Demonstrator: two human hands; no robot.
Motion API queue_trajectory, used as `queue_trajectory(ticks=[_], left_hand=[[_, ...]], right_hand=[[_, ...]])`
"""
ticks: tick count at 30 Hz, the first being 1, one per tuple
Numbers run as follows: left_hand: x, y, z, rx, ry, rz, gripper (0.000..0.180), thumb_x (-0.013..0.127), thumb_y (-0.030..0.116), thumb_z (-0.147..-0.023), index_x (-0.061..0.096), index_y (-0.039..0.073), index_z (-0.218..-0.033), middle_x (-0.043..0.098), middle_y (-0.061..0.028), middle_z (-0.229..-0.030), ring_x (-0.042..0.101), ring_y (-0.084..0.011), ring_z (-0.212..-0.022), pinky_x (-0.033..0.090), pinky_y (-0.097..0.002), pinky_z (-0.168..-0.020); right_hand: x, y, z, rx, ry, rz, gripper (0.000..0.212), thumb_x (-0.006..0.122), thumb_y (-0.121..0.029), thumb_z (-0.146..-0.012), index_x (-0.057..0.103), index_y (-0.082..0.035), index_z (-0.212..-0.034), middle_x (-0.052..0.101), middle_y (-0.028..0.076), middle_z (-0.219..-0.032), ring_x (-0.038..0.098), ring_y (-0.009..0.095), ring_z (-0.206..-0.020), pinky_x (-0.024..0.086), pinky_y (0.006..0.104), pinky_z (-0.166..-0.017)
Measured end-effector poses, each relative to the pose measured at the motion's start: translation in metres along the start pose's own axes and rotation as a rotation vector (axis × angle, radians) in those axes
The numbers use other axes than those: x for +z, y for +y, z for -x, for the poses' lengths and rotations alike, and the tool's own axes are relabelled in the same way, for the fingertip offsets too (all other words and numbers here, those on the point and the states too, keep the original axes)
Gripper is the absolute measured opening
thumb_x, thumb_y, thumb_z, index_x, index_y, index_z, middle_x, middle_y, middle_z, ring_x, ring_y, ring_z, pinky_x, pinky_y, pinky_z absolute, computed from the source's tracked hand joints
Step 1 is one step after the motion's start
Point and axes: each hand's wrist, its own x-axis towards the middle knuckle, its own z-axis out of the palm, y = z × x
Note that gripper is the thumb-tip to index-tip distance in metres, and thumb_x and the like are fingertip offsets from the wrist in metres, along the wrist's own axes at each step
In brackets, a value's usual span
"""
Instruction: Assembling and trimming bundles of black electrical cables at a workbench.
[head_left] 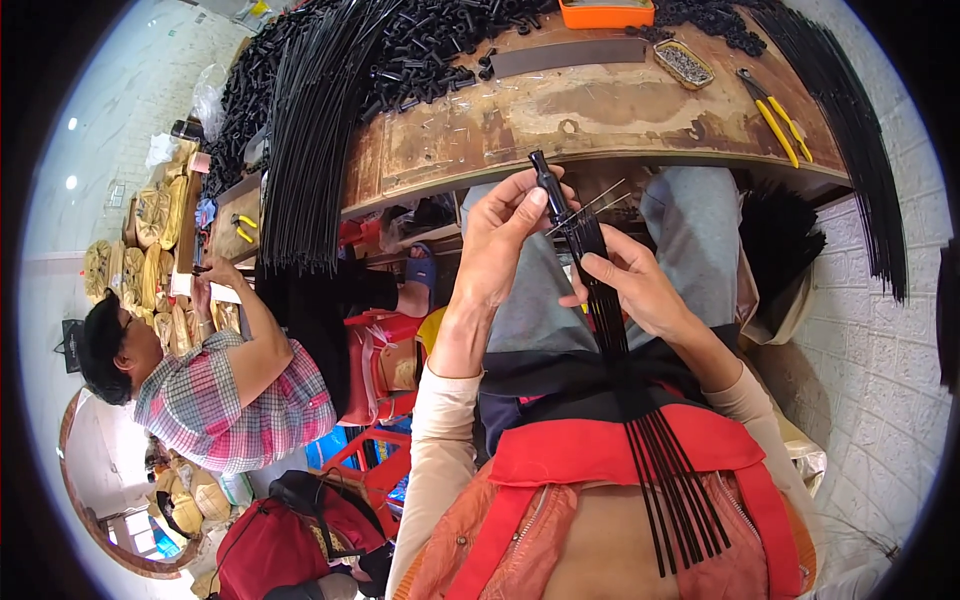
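Note:
My left hand [496, 228] is closed around a narrow black plastic tube-shaped piece [549, 188], its tip pointing up toward the bench. From the lower end of this piece runs a bundle of thin black rods [608, 325], which fan out over my lap and red apron. Lower down, my right hand [640, 284] is closed on the rods, thumb on top; some of its fingers are hidden behind them. Thin metal wires [602, 204] cross the joint between the piece and the rods, sticking out to the right.
On the wooden bench [600, 112] lie a heap of black plastic parts [425, 50], yellow-handled pliers [775, 118], a dish of small metal bits [684, 64] and an orange tray [607, 14]. Long black rods [320, 140] overhang its edge. A person in a checked shirt [235, 400] works at left.

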Motion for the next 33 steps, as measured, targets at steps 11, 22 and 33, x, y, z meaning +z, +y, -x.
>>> queue_trajectory(ticks=[11,22,33], left_hand=[[0.007,0.005,0.014,0.016,0.098,0.041,0.042,0.060,0.006,-0.092,0.050,0.000,-0.132,0.065,-0.0138,-0.115,0.064,-0.0192,-0.103,0.050,-0.0292,-0.090],[0.023,0.012,0.035,0.096,0.197,-0.090,0.068,0.063,-0.009,-0.082,0.034,-0.001,-0.143,0.061,-0.0210,-0.121,0.060,-0.0249,-0.115,0.047,-0.0341,-0.099],[-0.008,-0.007,0.015,-0.038,-0.078,0.335,0.076,0.073,-0.002,-0.078,0.036,0.001,-0.143,0.063,-0.0167,-0.118,0.061,-0.0247,-0.111,0.047,-0.0356,-0.099]], right_hand=[[0.002,0.001,-0.001,-0.006,0.011,0.030,0.024,0.050,-0.012,-0.099,0.049,-0.001,-0.121,0.055,0.004,-0.087,0.058,0.013,-0.076,0.057,0.0411,-0.081],[0.006,0.002,-0.004,0.006,-0.006,0.026,0.024,0.049,-0.011,-0.099,0.050,-0.001,-0.121,0.055,0.004,-0.088,0.057,0.012,-0.077,0.057,0.0392,-0.081],[-0.003,-0.001,-0.007,0.089,-0.151,-0.103,0.026,0.050,-0.015,-0.099,0.048,-0.003,-0.122,0.056,0.006,-0.088,0.059,0.013,-0.079,0.056,0.0447,-0.084]])
